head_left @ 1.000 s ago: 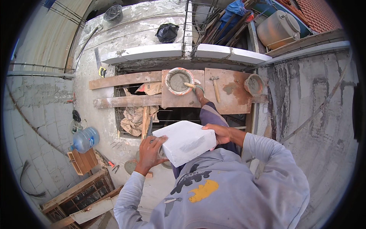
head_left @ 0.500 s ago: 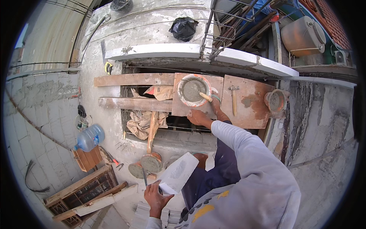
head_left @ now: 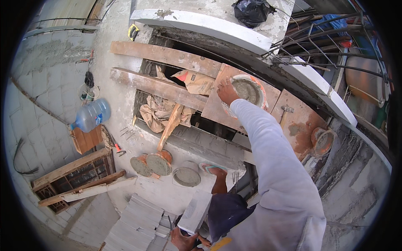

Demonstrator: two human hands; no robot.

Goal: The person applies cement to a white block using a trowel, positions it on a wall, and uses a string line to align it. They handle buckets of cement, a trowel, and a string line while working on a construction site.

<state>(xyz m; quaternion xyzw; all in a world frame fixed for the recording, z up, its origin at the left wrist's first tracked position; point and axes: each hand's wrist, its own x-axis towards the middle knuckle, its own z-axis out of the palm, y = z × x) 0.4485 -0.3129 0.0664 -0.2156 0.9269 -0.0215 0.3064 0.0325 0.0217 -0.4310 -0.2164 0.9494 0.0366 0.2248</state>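
Observation:
Near the lower edge my left hand is closed around the lower end of a pale grey-white block, held beside my dark-clothed leg. A thin dark tool shows next to that hand; its kind is unclear. My right arm stretches far forward across the boards. My right hand is curled over the left rim of a round bucket with an orange, mortar-smeared edge. Wet grey mortar fills it, and it stands on a brown board. The sleeve hides part of the bucket.
Planks bridge an opening with crumpled paper sacks. A hammer and another bucket occupy the right board. Mortar pans stand near my sandalled foot. Pale blocks lie lower left; a water jug lies left.
My right hand has moved from below the bucket to its left rim. My left hand has lowered with the block. The view has turned and shifted, and the trowel handle in the bucket no longer shows.

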